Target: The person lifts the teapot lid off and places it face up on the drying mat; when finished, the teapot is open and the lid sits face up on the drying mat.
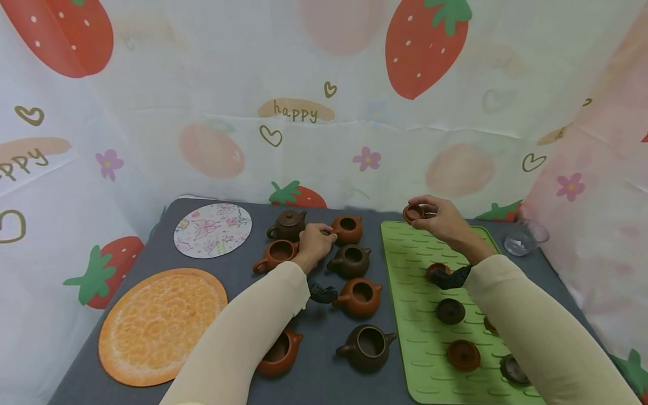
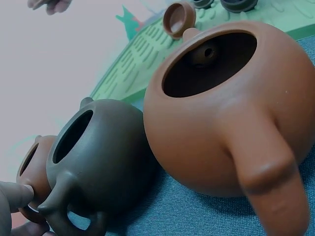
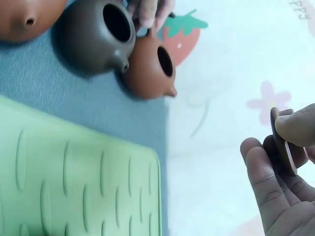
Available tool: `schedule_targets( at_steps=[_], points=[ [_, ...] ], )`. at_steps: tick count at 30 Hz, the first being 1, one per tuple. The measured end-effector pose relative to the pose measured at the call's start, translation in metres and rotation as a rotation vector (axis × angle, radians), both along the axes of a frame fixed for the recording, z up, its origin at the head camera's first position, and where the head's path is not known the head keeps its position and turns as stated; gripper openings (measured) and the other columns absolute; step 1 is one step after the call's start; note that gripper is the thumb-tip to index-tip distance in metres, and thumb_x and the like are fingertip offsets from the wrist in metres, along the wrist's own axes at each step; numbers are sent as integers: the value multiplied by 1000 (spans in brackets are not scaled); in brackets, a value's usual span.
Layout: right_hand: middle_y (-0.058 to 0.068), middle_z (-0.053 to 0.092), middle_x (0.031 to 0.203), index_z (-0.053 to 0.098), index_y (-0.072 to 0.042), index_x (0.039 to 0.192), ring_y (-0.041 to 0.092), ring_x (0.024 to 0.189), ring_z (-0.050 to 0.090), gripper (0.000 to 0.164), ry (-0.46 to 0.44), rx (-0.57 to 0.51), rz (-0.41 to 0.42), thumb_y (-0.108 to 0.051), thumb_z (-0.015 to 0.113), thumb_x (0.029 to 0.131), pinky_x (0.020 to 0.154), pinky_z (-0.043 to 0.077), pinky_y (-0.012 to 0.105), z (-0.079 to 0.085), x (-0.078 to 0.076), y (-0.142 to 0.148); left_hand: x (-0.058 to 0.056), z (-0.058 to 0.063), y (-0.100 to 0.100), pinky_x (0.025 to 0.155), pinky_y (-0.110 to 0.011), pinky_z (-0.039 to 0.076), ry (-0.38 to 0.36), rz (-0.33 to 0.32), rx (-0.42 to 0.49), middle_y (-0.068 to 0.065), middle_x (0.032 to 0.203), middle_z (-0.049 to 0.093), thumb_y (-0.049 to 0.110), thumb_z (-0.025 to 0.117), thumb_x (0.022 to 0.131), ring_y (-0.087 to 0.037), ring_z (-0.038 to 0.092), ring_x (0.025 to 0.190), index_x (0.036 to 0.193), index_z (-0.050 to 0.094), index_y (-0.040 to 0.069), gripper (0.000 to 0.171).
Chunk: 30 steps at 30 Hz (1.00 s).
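Observation:
My left hand [image 1: 316, 243] pinches the handle of a small reddish-brown teapot [image 1: 347, 231] at the back of the table. That teapot is lidless, its round mouth showing in the right wrist view. A dark brown lidless teapot [image 2: 101, 157] stands beside it. My right hand [image 1: 445, 220] holds a reddish-brown teapot lid [image 1: 413, 213] above the far end of the green mat [image 1: 397, 315]. Thumb and fingers grip this lid [image 3: 284, 147] edge-on in the right wrist view.
More lidless teapots [image 1: 368, 347] stand toward the front, and a dark lidded teapot [image 1: 289, 225] stands at the back left. Several lids [image 1: 463, 355] lie on the mat. Two round mats [image 1: 162, 326] lie on the left; a clear glass item [image 1: 520, 243] sits far right.

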State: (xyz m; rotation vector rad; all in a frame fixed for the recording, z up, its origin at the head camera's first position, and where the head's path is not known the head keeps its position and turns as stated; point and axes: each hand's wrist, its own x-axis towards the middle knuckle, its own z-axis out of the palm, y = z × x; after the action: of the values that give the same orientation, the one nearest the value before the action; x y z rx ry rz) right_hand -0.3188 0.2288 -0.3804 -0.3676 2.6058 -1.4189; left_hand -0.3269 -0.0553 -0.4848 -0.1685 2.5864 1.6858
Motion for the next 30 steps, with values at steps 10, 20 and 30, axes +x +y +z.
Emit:
schedule_targets(
  at_steps=[10, 20, 30],
  points=[
    [26, 50, 128, 47, 0, 137, 37, 115, 49, 44, -64, 70, -27, -3, 58, 94, 90, 44, 51, -5, 7, 33, 0, 0, 1, 72, -38, 50, -4, 23, -14, -4, 94, 63, 19, 66, 94, -23, 58, 90, 109, 72, 11, 18],
    [26, 49, 127, 46, 1, 137, 37, 112, 50, 44, -87, 118, -46, -4, 57, 96, 86, 45, 49, -16, 12, 61, 0, 0, 3, 73, -38, 51, -16, 27, -17, -4, 96, 64, 20, 66, 94, -22, 59, 88, 109, 72, 12, 18],
    [32, 43, 133, 41, 5, 141, 42, 118, 46, 48, -140, 141, -70, -6, 56, 96, 92, 40, 58, -27, 14, 83, 1, 2, 2, 74, -39, 51, -15, 22, -1, -5, 95, 65, 19, 66, 94, -23, 60, 87, 109, 72, 11, 18]
  ],
)
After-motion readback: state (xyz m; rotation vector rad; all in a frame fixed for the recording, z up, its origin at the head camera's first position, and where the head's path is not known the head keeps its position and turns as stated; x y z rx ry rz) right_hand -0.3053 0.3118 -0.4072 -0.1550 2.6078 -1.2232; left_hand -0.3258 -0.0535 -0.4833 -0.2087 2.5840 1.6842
